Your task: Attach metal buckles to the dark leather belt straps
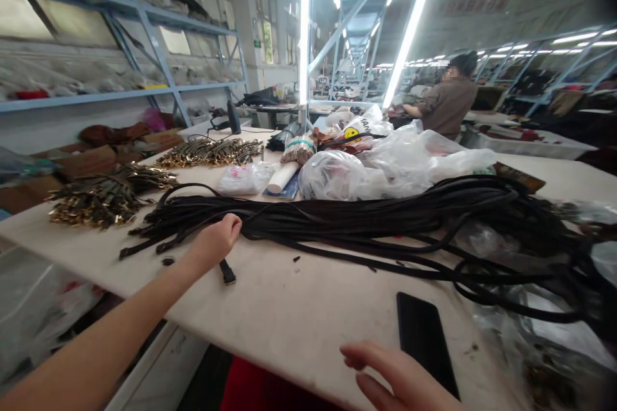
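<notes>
Pale worktable (270, 302) in a fluorescent-lit workshop, spanning the frame from the left edge to the right. Across its middle lies the long bundle of black straps (337, 221), just behind my left hand. Handling it well, I judge, means keeping any pull low and along the straps, since the loops at the right of the frame could snag on one another. The bundle's long axis runs left to right, nearly level; its loose ends fan out at centre left, pointing left and slightly down the frame.

Clear plastic bags (419, 157) crowd behind it, upper centre to right. At lower right, my right hand (405, 379) reaches in from the bottom edge — fingers parted, nothing visible in them — beside a black phone (424, 334). At centre left, my left hand (214, 244) has its fingertips pinched together on what looks like one black strap; a light, flat grip should keep it from twisting against its neighbours. Below that hand, a metal-tipped strap end (228, 271) sticks out, pointing down the frame and a little right. Smallest in view: a black scrap (296, 259) on the tabletop near the centre.
</notes>
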The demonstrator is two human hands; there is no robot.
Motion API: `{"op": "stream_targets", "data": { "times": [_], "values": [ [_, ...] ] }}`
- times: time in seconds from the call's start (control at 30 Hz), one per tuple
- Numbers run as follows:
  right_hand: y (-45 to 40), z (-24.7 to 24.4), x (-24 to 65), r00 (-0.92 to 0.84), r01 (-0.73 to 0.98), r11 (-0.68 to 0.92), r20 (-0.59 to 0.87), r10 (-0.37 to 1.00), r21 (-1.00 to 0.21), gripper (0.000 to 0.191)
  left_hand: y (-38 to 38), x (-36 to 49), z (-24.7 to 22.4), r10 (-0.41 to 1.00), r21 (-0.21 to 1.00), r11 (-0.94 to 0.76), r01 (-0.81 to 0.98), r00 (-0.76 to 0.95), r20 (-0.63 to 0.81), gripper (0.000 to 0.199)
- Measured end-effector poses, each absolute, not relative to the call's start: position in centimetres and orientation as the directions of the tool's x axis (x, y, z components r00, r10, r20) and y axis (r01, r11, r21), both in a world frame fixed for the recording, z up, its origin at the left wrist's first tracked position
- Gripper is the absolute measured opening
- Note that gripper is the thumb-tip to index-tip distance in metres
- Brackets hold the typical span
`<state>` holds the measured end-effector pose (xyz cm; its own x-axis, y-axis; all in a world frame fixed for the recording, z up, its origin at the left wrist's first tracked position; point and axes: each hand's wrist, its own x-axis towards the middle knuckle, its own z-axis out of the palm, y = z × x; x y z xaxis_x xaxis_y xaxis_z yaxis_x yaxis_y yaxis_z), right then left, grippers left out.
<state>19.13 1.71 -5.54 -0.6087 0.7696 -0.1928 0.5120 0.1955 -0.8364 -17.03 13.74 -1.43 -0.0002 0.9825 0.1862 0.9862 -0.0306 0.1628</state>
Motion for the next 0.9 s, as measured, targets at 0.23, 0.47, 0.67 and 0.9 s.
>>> {"op": "stream_targets", "data": {
  "times": [0.23, 0.47, 0.67, 0.9],
  "values": [
    [4.1, -1.4, 12.9, -0.591, -0.168, -0.105, 0.014, 0.807, -0.980, 0.053, 5.2, -5.9, 8.2, 0.951, 0.879, -0.103, 0.466, 0.306, -0.051, 0.022],
    [7.1, 10.0, 18.0, -0.142, -0.627, -0.051, 0.051, 0.989, -0.777, 0.024, 0.6, -0.3, 3.3, 0.682, 0.985, 0.172, -0.006, 0.723, -0.115, 0.023],
    [9.1, 14.8, 27.2, 0.195, -0.470, 0.143, 0.055, 0.979, -0.871, 0.037, -2.0, -1.1, -0.6, 0.696, 0.982, 0.186, 0.034, 0.700, -0.156, 0.024],
    [8.2, 14.1, 30.4, 0.200, -0.135, 0.384, 0.355, 0.913, -0.913, 0.035, -4.4, -1.0, 0.0, 0.796, 0.929, 0.278, -0.243, 0.600, -0.082, 0.036]
  ]
}}
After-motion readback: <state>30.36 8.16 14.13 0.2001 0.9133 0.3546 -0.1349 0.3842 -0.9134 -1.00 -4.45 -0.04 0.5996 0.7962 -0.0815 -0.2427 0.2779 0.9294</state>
